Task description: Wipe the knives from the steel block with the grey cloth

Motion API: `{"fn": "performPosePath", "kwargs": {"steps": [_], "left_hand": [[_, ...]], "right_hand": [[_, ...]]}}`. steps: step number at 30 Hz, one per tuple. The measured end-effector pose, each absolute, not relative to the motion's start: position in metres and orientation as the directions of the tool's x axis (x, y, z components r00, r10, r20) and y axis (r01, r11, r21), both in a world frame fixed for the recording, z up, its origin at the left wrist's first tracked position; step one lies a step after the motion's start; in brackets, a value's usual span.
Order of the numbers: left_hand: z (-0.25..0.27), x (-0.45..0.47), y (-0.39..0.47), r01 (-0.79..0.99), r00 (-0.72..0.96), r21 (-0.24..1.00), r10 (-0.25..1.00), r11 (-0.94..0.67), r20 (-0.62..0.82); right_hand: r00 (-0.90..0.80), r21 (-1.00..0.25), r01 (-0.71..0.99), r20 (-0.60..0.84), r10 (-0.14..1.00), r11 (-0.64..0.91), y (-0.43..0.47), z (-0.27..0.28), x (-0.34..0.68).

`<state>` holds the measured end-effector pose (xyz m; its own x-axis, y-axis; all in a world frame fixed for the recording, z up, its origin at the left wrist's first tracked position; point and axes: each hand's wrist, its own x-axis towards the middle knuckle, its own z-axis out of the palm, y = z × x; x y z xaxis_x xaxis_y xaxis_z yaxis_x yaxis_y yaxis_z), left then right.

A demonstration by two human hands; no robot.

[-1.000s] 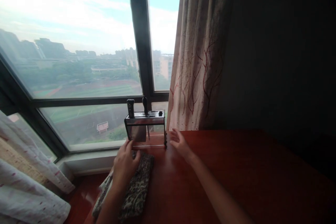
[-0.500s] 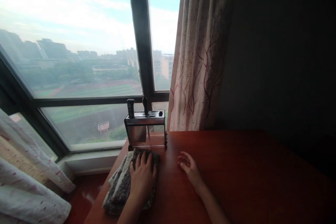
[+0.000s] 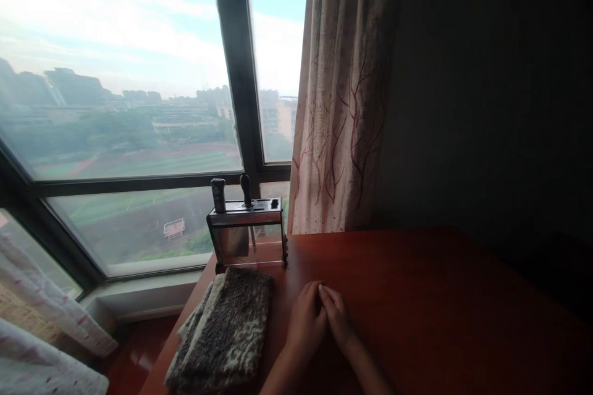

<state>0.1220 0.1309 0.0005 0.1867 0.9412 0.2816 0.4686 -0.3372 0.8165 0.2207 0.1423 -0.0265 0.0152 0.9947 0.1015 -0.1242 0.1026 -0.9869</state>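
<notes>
My left hand (image 3: pixel 306 316) and my right hand (image 3: pixel 337 315) are brought together above the table (image 3: pixel 417 308), touching at the fingertips and thumbs. Both have their fingers curled inward, and no object shows in either one. To the left of them a folded grey-and-white towel (image 3: pixel 231 327) lies near the table's left edge, apart from both hands. Behind the towel stands a knife block (image 3: pixel 248 216) with clear sides. A knife with a black handle (image 3: pixel 245 190) and a second black-handled tool (image 3: pixel 218 195) are in it.
A large window with a dark frame (image 3: pixel 241 99) rises behind the table. A patterned curtain (image 3: pixel 340 136) hangs at the back, and another curtain (image 3: pixel 46 345) hangs at the lower left. A dark wall (image 3: pixel 472 105) is on the right.
My left hand has lifted off the towel and moved right to meet my right hand. Both hands have gone from open to closed. The view has turned slightly right.
</notes>
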Motion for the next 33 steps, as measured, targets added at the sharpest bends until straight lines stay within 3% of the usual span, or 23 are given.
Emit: {"fn": "performPosePath", "kwargs": {"steps": [4, 12, 33], "left_hand": [[-0.015, 0.125, 0.129, 0.396, 0.113, 0.875, 0.96, -0.28, 0.256], [-0.01, 0.117, 0.13, 0.326, 0.133, 0.898, 0.955, -0.295, 0.265], [-0.014, 0.116, 0.13, 0.343, 0.163, 0.885, 0.948, -0.315, 0.275]], "right_hand": [[0.021, -0.988, -0.018, 0.152, 0.988, 0.152, 0.142, -0.031, 0.218], [0.014, -0.965, 0.131, 0.233, 0.972, 0.229, 0.138, -0.029, 0.215], [-0.02, -0.943, 0.224, 0.247, 0.969, 0.245, 0.14, -0.033, 0.216]]}}
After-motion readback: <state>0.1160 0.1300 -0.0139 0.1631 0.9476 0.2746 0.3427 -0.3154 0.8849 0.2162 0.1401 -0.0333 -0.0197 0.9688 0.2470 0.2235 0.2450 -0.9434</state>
